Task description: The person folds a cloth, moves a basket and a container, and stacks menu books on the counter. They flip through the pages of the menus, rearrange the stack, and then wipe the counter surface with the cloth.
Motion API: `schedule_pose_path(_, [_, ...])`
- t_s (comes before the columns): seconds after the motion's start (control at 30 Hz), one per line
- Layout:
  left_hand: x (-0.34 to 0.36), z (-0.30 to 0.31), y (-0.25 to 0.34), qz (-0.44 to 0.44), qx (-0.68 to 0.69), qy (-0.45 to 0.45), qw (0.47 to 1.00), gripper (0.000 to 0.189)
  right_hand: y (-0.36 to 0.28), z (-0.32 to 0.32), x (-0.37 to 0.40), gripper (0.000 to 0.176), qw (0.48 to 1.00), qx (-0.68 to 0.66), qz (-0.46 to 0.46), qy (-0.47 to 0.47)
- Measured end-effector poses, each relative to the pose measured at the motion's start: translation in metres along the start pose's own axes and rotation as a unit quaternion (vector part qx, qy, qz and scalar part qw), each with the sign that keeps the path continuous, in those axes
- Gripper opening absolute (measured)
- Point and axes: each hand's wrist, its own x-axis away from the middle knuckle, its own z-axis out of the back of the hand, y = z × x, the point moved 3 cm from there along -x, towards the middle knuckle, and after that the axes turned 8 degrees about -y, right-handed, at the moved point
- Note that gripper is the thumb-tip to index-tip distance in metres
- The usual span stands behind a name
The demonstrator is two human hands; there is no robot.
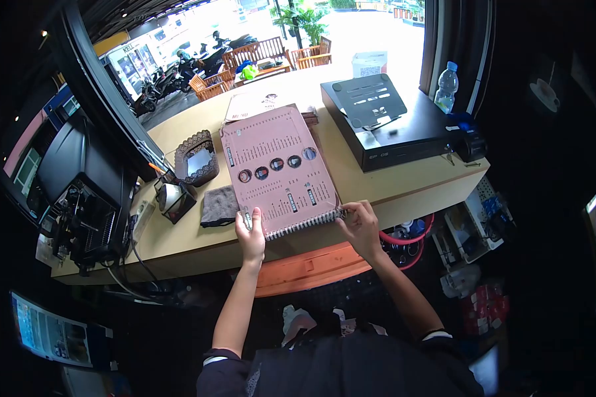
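Observation:
A pink spiral-bound menu [278, 142] lies on the wooden counter, its printed page with a row of round pictures facing up. Its coil runs along the edge nearest me. My left hand [251, 239] is closed on the menu's near left corner, thumb on top and the other fingers hidden beneath. At the near right corner, my right hand [360, 225] has its fingers bent in a pinch at the end of the coil. A white menu sheet [255, 104] shows behind the pink one. Beside the left hand sits a folded grey cloth [219, 206].
To the right, a black cash drawer [404, 142] carries a dark flat stand [365, 99]. A water bottle [447, 88] stands behind it. On the left are a brown woven basket [197, 159], a pen holder [174, 198] and a black monitor [79, 165]. Below is an orange bin [308, 266].

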Motion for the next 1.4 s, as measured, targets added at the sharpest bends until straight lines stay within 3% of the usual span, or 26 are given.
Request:
schedule_pose_path(0.2, [-0.001, 0.003, -0.008, 0.01, -0.015, -0.002, 1.0, 0.028, 0.002, -0.003, 0.001, 0.012, 0.995, 0.075, 0.059, 0.014])
schedule_pose_path(0.27, [-0.001, 0.001, -0.007, -0.024, -0.021, 0.01, 0.999, 0.027, 0.003, -0.004, 0.003, 0.01, 0.994, 0.09, 0.064, 0.005])
schedule_pose_path(0.43, [0.0, 0.0, -0.004, -0.033, -0.011, 0.008, 0.999, 0.023, -0.011, 0.005, -0.006, 0.006, 0.968, 0.216, 0.081, -0.103])
schedule_pose_path(0.6, [0.002, 0.0, -0.006, -0.024, -0.001, 0.013, 1.0, 0.018, -0.014, 0.011, -0.015, 0.005, 0.948, 0.255, 0.107, -0.161])
schedule_pose_path(0.77, [0.001, 0.002, -0.011, -0.009, -0.002, 0.01, 1.0, 0.024, -0.018, 0.015, -0.028, 0.007, 0.906, 0.334, 0.144, -0.218])
schedule_pose_path(0.87, [-0.001, 0.002, -0.006, -0.044, -0.034, -0.008, 0.998, 0.027, -0.02, 0.014, -0.034, 0.009, 0.879, 0.365, 0.173, -0.253])
schedule_pose_path(1.0, [-0.004, 0.002, 0.007, -0.039, -0.03, -0.044, 0.998, 0.025, -0.018, 0.023, -0.05, 0.009, 0.883, 0.304, 0.12, -0.335])
schedule_pose_path(1.07, [-0.004, -0.005, 0.026, -0.036, -0.007, -0.06, 0.998, 0.021, -0.009, 0.026, -0.056, 0.008, 0.907, 0.15, 0.046, -0.39])
schedule_pose_path(1.1, [-0.005, -0.008, 0.032, -0.036, -0.005, -0.061, 0.997, 0.021, -0.006, 0.027, -0.056, 0.008, 0.907, 0.151, 0.045, -0.39])
schedule_pose_path(1.2, [-0.011, -0.014, 0.05, -0.058, -0.039, -0.103, 0.992, 0.015, -0.001, 0.027, -0.056, 0.013, 0.917, 0.079, 0.027, -0.391])
schedule_pose_path(1.27, [-0.014, -0.024, 0.075, -0.077, -0.072, -0.117, 0.988, 0.016, -0.003, 0.033, -0.06, 0.034, 0.952, 0.001, 0.025, -0.305])
schedule_pose_path(1.3, [-0.016, -0.028, 0.083, -0.096, -0.105, -0.129, 0.981, 0.017, -0.004, 0.031, -0.063, 0.034, 0.952, 0.0, 0.026, -0.305])
schedule_pose_path(1.37, [-0.022, -0.032, 0.092, -0.123, -0.142, -0.12, 0.975, 0.02, -0.011, 0.038, -0.075, 0.061, 0.985, 0.002, 0.054, -0.163])
schedule_pose_path(1.4, [-0.022, -0.041, 0.107, -0.121, -0.185, -0.144, 0.965, 0.021, -0.016, 0.041, -0.08, 0.076, 0.985, 0.029, 0.042, -0.165])
